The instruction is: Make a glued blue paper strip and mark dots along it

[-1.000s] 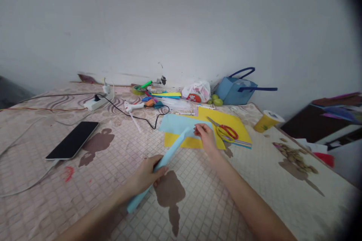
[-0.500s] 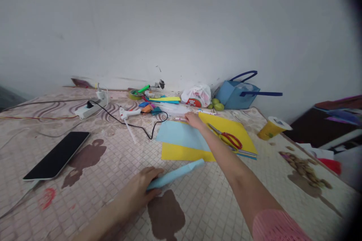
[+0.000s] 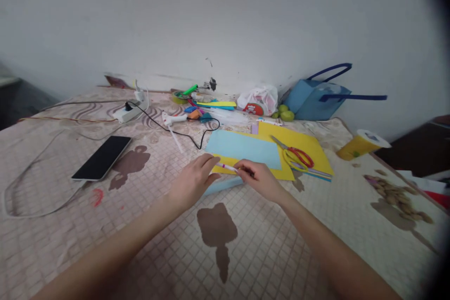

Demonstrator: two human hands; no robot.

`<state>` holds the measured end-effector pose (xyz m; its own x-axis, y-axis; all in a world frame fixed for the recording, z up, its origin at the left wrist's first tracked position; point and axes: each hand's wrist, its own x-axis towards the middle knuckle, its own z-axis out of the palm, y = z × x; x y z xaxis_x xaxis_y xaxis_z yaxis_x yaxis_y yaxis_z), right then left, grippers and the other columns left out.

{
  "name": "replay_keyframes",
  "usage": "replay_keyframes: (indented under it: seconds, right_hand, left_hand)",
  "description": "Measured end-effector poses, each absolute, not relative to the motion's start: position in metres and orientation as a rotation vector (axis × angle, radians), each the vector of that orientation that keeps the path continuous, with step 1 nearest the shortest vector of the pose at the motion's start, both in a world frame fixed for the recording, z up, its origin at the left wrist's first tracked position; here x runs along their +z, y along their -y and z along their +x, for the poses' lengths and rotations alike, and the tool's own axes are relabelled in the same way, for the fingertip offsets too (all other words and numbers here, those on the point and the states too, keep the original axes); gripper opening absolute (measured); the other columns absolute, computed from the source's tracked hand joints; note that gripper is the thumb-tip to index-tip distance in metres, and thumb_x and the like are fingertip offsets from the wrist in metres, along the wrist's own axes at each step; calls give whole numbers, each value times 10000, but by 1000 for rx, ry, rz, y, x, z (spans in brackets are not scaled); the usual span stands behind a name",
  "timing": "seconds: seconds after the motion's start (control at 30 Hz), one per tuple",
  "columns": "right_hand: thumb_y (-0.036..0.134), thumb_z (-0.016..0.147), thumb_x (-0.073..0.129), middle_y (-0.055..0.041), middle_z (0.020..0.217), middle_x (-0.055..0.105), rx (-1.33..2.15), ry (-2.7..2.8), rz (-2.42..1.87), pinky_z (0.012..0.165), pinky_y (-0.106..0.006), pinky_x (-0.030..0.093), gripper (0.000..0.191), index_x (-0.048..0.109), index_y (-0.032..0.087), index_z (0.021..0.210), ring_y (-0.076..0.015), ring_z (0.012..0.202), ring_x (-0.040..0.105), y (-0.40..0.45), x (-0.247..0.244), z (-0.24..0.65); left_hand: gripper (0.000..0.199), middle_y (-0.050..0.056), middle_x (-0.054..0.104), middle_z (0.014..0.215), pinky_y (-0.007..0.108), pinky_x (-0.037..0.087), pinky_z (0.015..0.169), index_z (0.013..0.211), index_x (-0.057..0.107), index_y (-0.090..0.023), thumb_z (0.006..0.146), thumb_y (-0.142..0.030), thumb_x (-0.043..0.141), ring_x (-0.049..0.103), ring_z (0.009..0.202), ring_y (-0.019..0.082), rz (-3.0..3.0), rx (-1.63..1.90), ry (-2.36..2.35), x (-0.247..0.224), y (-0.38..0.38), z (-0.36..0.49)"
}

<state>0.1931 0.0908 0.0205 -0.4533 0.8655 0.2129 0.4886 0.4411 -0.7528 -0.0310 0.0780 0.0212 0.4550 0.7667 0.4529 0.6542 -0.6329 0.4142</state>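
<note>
A slim white pen with a purple band (image 3: 228, 167) is held level between my two hands. My right hand (image 3: 258, 179) pinches its right end. My left hand (image 3: 193, 180) closes its fingertips at the pen's left end. Just below the pen lies a folded light-blue paper strip (image 3: 225, 185), partly covered by my left hand. Behind my hands, a light-blue sheet (image 3: 246, 147) rests over yellow paper (image 3: 286, 173). Scissors with red and yellow handles (image 3: 297, 157) lie on the yellow sheets to the right.
A white glue gun (image 3: 175, 118) with a black cord lies behind left, near a power strip (image 3: 131, 111). A tablet (image 3: 101, 158) is on the left. Along the wall stand a plastic bag (image 3: 258, 100), green fruit (image 3: 286, 115) and a blue bag (image 3: 316, 101). At right are a yellow-wrapped roll (image 3: 362, 145) and peanuts (image 3: 397, 197).
My right hand has come back from the far papers with the pen. My left hand has moved forward to meet it, and the blue strip now lies beneath. The view has shifted.
</note>
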Motion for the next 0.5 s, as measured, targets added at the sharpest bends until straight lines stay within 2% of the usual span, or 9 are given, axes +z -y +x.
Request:
replay_keyframes:
  seconds: [0.07,0.13,0.33,0.5]
  right_hand:
    - [341,832,535,23,636,522,928,2025,-1144,524,-239,341,159,614,227,908,-124,578,465,-83,16,194]
    - [333,792,597,29,636,491,1042,1921,-1127,541,-240,366,183,606,226,939,-123,596,468,-81,11,196]
    - [358,800,593,10,712,585,1431,1555,-984,419,-215,340,206,581,214,946,-71,455,415,-79,5,200]
    - [370,814,565,7,652,588,1381,1698,-1065,454,-215,376,208,629,193,903,-88,499,478,-93,2,211]
  left_hand:
    - [157,63,574,968,309,476,761,993,561,-176,896,-241,457,576,876,174,2566,809,-1252,26,-79,-28]
    - [155,54,568,918,280,462,713,922,565,-165,907,-244,433,565,807,153,2582,756,-1269,27,-78,-28]
    - [185,48,549,914,266,442,684,953,537,-172,927,-276,386,545,787,148,2531,774,-1248,21,-77,-29]
    - [193,48,548,921,270,454,673,978,527,-186,929,-279,365,559,788,151,2476,818,-1244,12,-80,-32]
